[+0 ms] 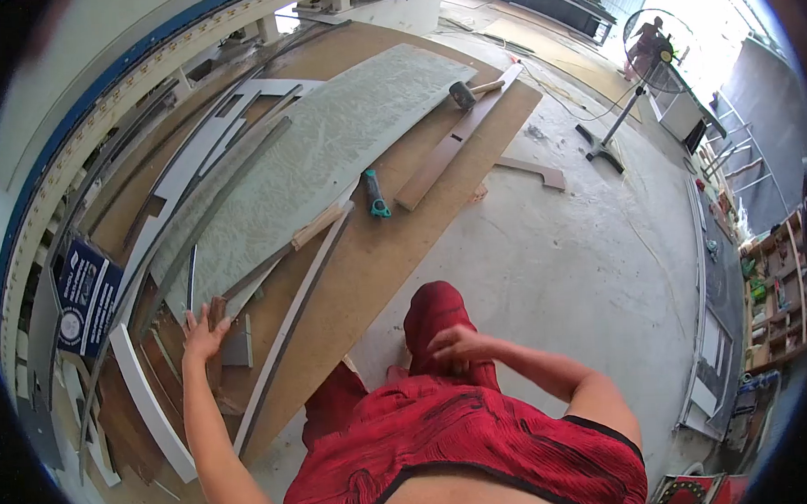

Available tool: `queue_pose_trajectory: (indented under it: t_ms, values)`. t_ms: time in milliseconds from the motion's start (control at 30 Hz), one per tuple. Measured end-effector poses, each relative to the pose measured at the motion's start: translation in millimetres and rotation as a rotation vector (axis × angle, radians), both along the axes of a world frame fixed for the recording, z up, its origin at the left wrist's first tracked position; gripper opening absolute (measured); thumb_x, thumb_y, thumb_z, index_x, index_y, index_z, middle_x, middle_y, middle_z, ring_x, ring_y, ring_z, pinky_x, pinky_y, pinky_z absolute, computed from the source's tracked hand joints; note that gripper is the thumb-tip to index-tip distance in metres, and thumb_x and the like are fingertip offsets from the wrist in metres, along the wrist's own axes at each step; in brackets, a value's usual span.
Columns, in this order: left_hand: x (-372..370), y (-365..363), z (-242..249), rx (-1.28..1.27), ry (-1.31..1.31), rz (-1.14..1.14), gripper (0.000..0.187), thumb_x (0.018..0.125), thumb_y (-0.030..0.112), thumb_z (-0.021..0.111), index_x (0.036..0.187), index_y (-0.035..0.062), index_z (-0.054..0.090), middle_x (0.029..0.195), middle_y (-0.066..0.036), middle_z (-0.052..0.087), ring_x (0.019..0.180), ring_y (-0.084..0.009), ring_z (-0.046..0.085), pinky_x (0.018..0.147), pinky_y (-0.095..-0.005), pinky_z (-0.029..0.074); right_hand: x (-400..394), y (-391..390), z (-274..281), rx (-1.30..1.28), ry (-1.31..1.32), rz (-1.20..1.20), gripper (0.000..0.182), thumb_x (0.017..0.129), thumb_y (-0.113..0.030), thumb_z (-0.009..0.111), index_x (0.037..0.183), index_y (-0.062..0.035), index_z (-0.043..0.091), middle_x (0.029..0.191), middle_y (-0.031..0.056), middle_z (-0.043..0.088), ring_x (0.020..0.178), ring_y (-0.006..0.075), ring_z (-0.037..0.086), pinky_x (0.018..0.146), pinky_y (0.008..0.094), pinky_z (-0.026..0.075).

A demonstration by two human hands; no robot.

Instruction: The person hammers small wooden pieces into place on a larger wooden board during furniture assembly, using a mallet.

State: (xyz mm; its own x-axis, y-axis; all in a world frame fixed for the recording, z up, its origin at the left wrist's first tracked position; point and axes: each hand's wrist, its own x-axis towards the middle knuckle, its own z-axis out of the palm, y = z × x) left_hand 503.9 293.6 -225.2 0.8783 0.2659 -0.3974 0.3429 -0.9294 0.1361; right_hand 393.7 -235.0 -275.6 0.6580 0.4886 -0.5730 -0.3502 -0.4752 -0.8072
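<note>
My left hand (206, 334) reaches over the wooden work surface (343, 300) with its fingers spread. Its fingertips are at the lower end of a thin dark strip (191, 272) and beside a short brown wood piece (217, 359). Just beyond lies a large pale green patterned panel (326, 134). Over my red-clad knee hangs my right hand (459, 347), its fingers loosely bent and slightly apart, with nothing visible in them. A long pale strip with a dark edge (290, 324) runs slantwise to the right of my left hand.
A black-headed mallet (462, 94) lies by a slotted brown board (453, 142). Near it is a teal-handled tool (377, 199). A curved white strip (151, 403) and blue box (88, 293) are at left. A standing fan (658, 52) and a person (651, 38) are farther off.
</note>
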Motion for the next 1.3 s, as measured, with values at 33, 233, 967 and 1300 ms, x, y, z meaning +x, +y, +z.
queue_pose_trajectory:
  t_ms: [33,233,967,1300]
  values:
    - [-3,-6,6,0.006,0.016,0.014,0.089,0.073,0.07,0.047,0.142,0.025,0.015,0.147,-0.019,0.003,0.134,-0.041,0.006,0.104,-0.0543,0.017,21,-11,3,0.007,-0.205,-0.046,0.025,0.081,-0.019,0.062,0.1,-0.0026,0.061,0.083,0.005,0.063,0.068,0.0143,0.06,0.056,0.0296,0.051]
    - [-5,-14,14,0.006,0.058,0.002,0.085,0.08,0.059,0.049,0.143,0.0192,0.009,0.146,-0.022,0.0,0.134,-0.0411,0.004,0.108,-0.0456,0.013,187,-86,42,-0.053,-0.615,-0.644,0.026,0.078,-0.019,0.061,0.097,-0.0009,0.059,0.066,0.0047,0.058,0.054,0.0127,0.056,0.05,0.0278,0.045]
    - [-3,2,9,-0.038,0.068,-0.068,0.09,0.078,0.06,0.05,0.143,0.012,0.008,0.145,-0.026,-0.001,0.134,-0.0423,0.003,0.107,-0.0476,0.01,551,-216,22,-0.952,-0.699,-0.892,0.084,0.064,-0.028,0.073,0.133,-0.0089,0.028,0.125,0.0182,0.044,0.117,0.0317,0.045,0.096,0.0401,0.038]
    - [0,-5,12,-0.03,0.06,-0.047,0.091,0.077,0.055,0.055,0.142,0.0103,0.009,0.145,-0.025,-0.001,0.133,-0.0433,0.004,0.107,-0.0476,0.011,523,-206,11,-0.789,-1.147,-0.926,0.06,0.065,-0.017,0.07,0.118,-0.0072,0.044,0.113,0.02,0.05,0.105,0.0369,0.05,0.089,0.0417,0.041]
